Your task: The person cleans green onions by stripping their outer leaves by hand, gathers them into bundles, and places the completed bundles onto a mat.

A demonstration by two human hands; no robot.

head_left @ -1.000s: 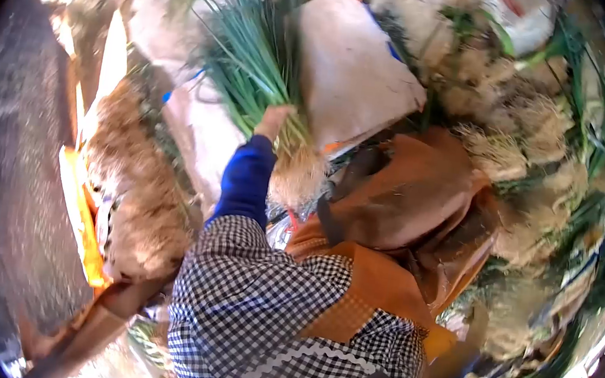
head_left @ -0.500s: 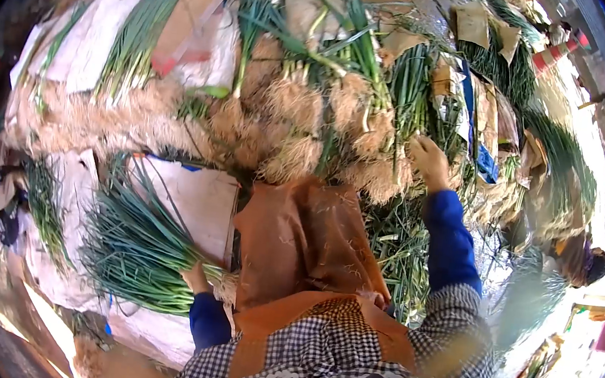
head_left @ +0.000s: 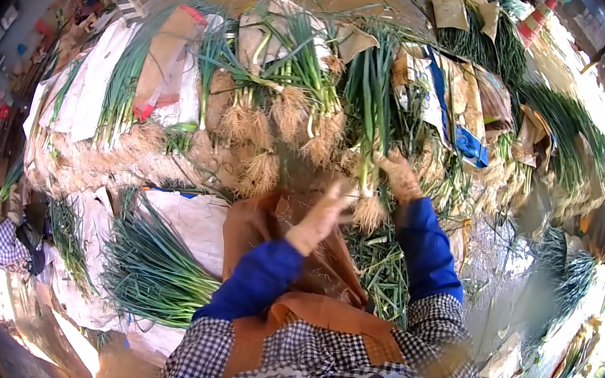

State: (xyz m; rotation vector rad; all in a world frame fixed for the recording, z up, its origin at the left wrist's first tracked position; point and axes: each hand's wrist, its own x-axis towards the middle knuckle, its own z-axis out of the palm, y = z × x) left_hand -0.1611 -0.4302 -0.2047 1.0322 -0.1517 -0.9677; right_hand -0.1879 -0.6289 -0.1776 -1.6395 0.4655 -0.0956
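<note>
A brown, wrinkled, leathery apron (head_left: 258, 221) spreads over the person's lap, and the left hand (head_left: 320, 219) is raised above it, blurred, its fingers extended and apart, with nothing seen in its hold. The right hand (head_left: 399, 176) is beyond the apron's right side, fingers spread and bent beside a slim clump of green-leaved onion plants with pale stalks and bushy tan roots (head_left: 373, 122); whether it grips or merely touches them I cannot tell. That clump lies just past the apron's far right corner — leaves pointing away from it, roots towards it — and the left hand is near its root end. More loose onion plants with tangled, straw-coloured roots (head_left: 251, 120) lie straight beyond the apron. To its left, a broad fan of dark green onion leaves with paler stalks (head_left: 159, 266) rests on a pale, flat sheet of sacking (head_left: 198, 223), stalk ends towards the apron. Just right of the apron is a heap of loose green leaf scraps (head_left: 382, 273); farther off on that side lies a piece of bright blue sacking (head_left: 471, 147). Well left of the apron, another person in a checked top (head_left: 10, 244) is visible.
</note>
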